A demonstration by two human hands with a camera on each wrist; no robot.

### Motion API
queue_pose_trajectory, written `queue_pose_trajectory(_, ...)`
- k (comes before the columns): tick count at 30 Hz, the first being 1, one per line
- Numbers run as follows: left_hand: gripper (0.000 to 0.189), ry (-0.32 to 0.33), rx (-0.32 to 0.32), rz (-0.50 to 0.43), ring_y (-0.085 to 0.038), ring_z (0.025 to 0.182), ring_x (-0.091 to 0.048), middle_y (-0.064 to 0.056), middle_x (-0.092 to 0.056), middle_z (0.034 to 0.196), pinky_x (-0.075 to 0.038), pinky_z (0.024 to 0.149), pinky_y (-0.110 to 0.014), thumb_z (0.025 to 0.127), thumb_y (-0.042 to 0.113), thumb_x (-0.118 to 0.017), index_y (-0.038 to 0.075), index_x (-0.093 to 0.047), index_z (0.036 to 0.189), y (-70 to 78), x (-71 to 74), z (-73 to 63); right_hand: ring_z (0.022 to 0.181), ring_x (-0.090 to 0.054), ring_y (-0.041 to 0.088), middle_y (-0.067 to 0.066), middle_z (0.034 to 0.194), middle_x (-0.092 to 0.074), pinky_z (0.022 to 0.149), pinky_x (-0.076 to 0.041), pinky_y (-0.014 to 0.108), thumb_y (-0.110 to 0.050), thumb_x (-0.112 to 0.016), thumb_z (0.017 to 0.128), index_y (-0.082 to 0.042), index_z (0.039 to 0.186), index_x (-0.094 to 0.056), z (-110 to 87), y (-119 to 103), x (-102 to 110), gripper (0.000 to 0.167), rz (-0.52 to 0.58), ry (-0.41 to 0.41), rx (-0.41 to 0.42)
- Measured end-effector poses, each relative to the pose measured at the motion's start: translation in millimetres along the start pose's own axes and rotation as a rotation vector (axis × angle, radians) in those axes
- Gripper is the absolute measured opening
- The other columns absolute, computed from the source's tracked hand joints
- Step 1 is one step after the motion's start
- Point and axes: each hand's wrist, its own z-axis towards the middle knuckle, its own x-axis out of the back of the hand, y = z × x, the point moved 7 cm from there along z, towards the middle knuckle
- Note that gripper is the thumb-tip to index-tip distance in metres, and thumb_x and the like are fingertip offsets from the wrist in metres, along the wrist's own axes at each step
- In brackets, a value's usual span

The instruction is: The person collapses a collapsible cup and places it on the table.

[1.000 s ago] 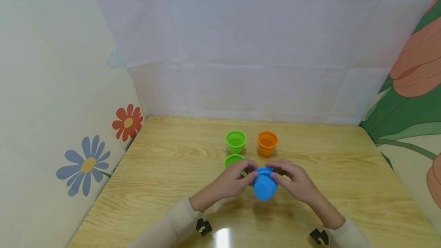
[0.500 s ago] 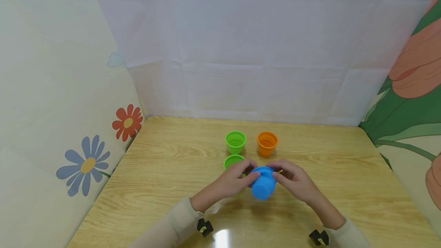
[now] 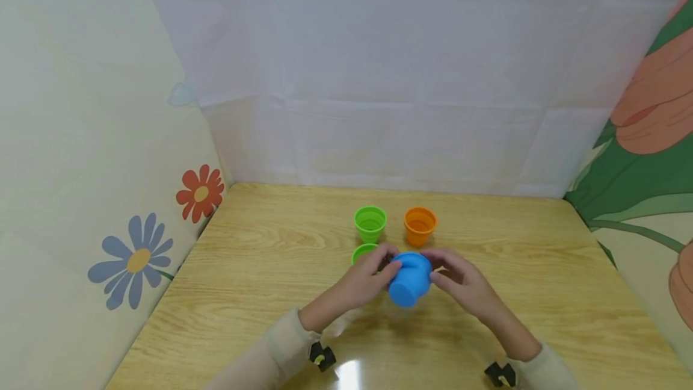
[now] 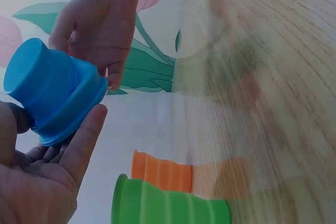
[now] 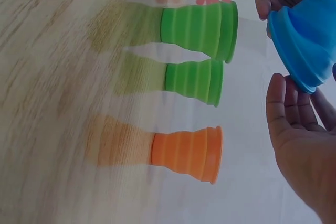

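A blue collapsible cup [image 3: 408, 284] is held above the table, tilted with its base toward me and its wall partly folded near the rim. My left hand [image 3: 367, 280] grips its left side, thumb on the wall and fingers under the rim, as the left wrist view shows. On the other side my right hand [image 3: 470, 289] holds the rim edge between thumb and fingers. Just beyond the left hand stands a green cup [image 3: 361, 251], partly hidden by it. Another green cup [image 3: 370, 225] and an orange cup [image 3: 420, 227] stand upright farther back.
The wooden table [image 3: 271, 245] runs back to a white cloth [image 3: 368, 77]. Printed panels with flowers [image 3: 201, 192] flank it on the left and right. In the right wrist view the three standing cups form a row beside the hands.
The blue cup has shifted slightly left and away from me, its base swinging left, and its wall looks more extended. The right fingers have shifted along the rim. The standing cups have stayed put.
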Motion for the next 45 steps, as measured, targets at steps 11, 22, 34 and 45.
queue_pose_trajectory(11, 0.023, -0.082, 0.001, 0.071, -0.013, 0.092, -0.059, -0.006, -0.065, 0.108, -0.054, 0.078, -0.025, 0.106, 0.022, -0.055, 0.006, -0.060, 0.121, 0.0, -4.4, 0.7, 0.112, -0.059, 0.012, 0.018, 0.130, -0.058, 0.093, -0.056, 0.027, -0.006, -0.056, 0.103, 0.002, 0.136, -0.058, 0.1, 0.3, -1.7, 0.033, 0.008, -0.035, 0.000)
queue_pose_trajectory(22, 0.031, -0.087, 0.078, -0.091, -0.022, 0.095, -0.066, -0.016, -0.062, 0.120, -0.062, 0.079, -0.047, 0.109, 0.022, -0.047, 0.001, -0.053, 0.132, -8.0, -5.1, 1.4, 0.116, -0.058, 0.009, 0.018, 0.135, -0.056, 0.097, -0.052, 0.024, -0.009, -0.054, 0.105, 0.000, 0.142, -0.053, -0.5, 4.5, -3.0, 0.038, 0.047, -0.035, -0.041)
queue_pose_trajectory(34, 0.034, -0.070, 0.037, -0.120, -0.025, 0.103, -0.064, -0.018, -0.060, 0.123, -0.063, 0.080, -0.039, 0.108, 0.019, -0.050, 0.000, -0.052, 0.137, -7.6, -0.7, 1.0, 0.113, -0.059, 0.009, 0.018, 0.131, -0.056, 0.092, -0.057, 0.027, -0.003, -0.057, 0.102, 0.004, 0.143, -0.050, -0.8, 2.6, -3.6, 0.042, 0.044, -0.016, 0.024)
queue_pose_trajectory(45, 0.022, -0.018, -0.018, 0.048, -0.011, 0.082, -0.060, -0.004, -0.066, 0.095, -0.057, 0.069, -0.022, 0.100, 0.017, -0.067, 0.000, -0.067, 0.114, -6.0, 3.2, 1.4, 0.098, -0.062, 0.013, 0.021, 0.122, -0.062, 0.081, -0.060, 0.028, -0.001, -0.060, 0.100, 0.008, 0.134, -0.057, 0.2, 5.1, -6.2, 0.035, -0.043, 0.012, 0.030)
